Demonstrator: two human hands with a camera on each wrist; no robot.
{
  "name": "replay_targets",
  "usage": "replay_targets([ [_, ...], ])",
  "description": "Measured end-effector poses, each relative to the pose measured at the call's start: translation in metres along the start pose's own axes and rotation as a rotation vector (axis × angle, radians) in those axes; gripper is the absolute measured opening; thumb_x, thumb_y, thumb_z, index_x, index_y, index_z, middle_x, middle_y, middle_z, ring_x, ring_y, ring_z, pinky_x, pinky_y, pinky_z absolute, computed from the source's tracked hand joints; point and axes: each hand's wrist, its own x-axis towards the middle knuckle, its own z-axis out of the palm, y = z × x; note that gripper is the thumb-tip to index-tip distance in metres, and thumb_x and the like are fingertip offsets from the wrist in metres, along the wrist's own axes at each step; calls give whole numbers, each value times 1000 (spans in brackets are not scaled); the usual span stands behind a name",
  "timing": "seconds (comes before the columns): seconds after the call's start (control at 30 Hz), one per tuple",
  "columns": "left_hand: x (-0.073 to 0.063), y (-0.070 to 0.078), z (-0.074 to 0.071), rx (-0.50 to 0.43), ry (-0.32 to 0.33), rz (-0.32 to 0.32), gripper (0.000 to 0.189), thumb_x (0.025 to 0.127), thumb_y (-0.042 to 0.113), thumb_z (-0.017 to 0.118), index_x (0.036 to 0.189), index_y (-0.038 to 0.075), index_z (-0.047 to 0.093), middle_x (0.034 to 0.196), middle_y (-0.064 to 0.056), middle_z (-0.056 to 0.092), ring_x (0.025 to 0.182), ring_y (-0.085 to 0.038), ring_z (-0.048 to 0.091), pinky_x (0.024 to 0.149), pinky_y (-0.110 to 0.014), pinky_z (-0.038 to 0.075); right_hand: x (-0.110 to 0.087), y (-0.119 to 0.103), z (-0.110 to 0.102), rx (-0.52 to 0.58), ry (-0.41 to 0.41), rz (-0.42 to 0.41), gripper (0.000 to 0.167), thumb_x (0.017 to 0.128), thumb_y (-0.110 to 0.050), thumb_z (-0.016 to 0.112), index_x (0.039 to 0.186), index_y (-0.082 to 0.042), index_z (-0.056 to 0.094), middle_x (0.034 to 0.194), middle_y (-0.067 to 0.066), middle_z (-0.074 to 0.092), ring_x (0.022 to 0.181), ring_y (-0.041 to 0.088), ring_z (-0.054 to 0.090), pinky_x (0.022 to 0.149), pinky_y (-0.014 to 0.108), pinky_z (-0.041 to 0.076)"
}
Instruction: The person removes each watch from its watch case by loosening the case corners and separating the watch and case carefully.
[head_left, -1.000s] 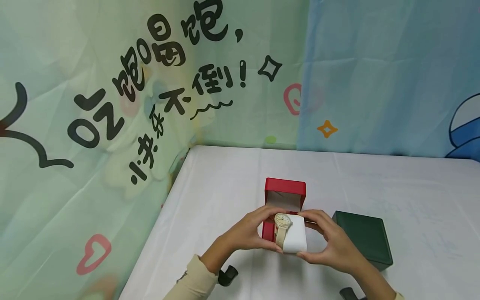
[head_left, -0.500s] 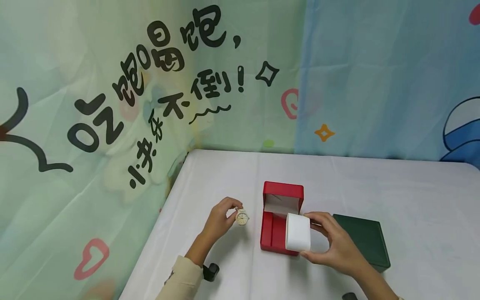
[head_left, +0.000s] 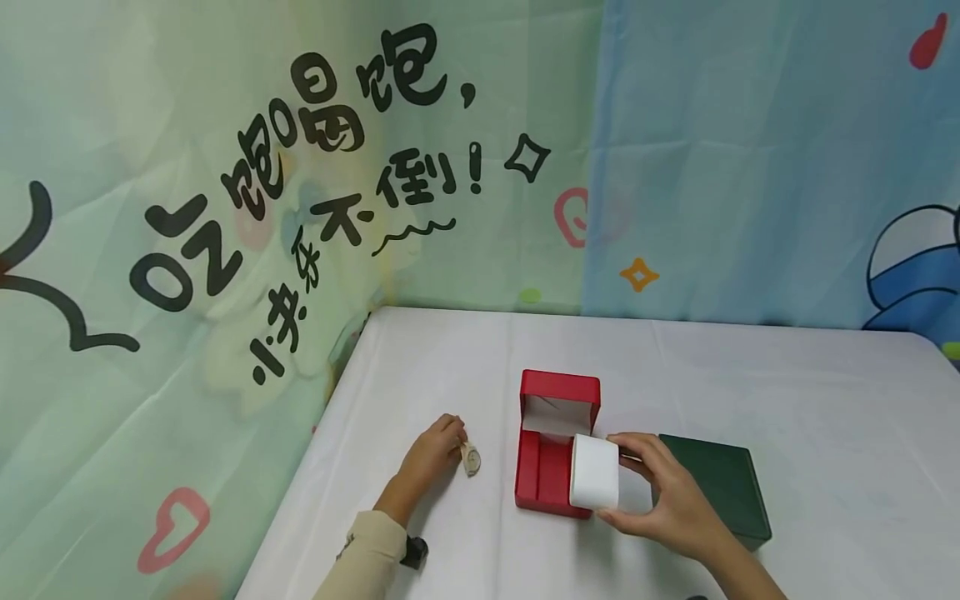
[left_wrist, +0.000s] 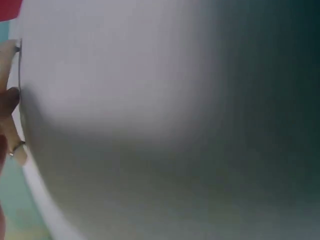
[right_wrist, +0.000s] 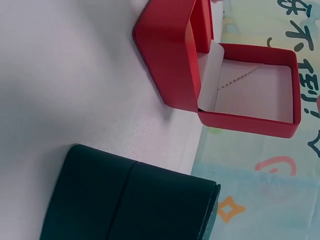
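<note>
We've got the left hand (head_left: 433, 452) pinching the watch (head_left: 471, 460) by its strap, left of the red box (head_left: 560, 383), and the right hand (head_left: 663, 504) gripping the white cushion (head_left: 595, 472). Watch looks light but scratchable, so we'd hold the strap.

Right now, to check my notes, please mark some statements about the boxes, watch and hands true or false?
1. The right hand grips the white cushion. True.
2. The red box stands open; the green box is closed. True.
3. The green box lies left of the red one. False: it lies right.
4. The left hand has the watch at its fingertips. True.
5. The left hand touches the red box. False: they are apart.
</note>
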Motion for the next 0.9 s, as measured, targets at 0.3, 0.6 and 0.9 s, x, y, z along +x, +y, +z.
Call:
replay_targets([
  [0.3,10,6,-38,19,-317,-52,36,77,5,67,111,7,57,122,-11,57,129,-41,34,106,-51,28,5,5,4,-17,-10,21,74,55,-1,84,119,5,48,114,-1,45,104,-8,42,86,3,38],
  [0.6,22,78,-59,-364,-302,80,93,69,38,77,142,9,27,143,-4,36,133,-21,31,107,-38,31,18,14,17,-36,-83,59,76,60,-16,85,124,1,46,118,6,48,104,-12,41,85,5,40],
  [0.9,32,91,-47,-276,-224,128,90,64,40,80,138,10,37,129,-3,53,115,-15,46,98,-27,39,24,21,29,-24,-140,11,75,61,-21,84,123,0,47,117,9,49,107,-9,42,83,32,50],
])
